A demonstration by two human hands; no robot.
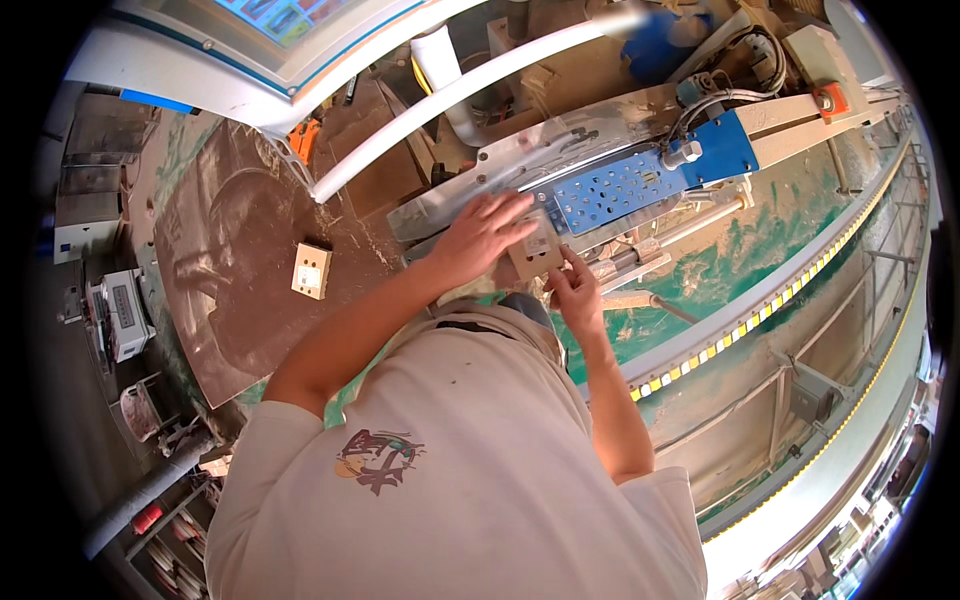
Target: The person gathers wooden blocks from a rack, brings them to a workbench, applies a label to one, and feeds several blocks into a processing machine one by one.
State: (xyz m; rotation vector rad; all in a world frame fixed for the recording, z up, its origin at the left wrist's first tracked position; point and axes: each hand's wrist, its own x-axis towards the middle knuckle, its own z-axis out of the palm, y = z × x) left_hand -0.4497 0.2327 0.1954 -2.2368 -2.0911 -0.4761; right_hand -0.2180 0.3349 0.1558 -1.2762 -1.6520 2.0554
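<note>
A small flat wooden block (537,257) with holes and a pale label lies at the near-left end of a blue perforated plate (615,192) on a metal machine. My right hand (578,290) pinches the block's right edge between thumb and fingers. Stretched out flat, the fingers of my left hand (482,236) reach over the block's upper left side, their tips at its edge. A similar wooden block (311,271) with a white label rests on a brown board (240,300) to the left.
A white curved pipe (460,90) arches above the machine's far side. To the right runs a long rail (720,345) with yellow and white marks. A screen panel (290,25) hangs at the upper left. An orange tool (302,141) lies beyond the board.
</note>
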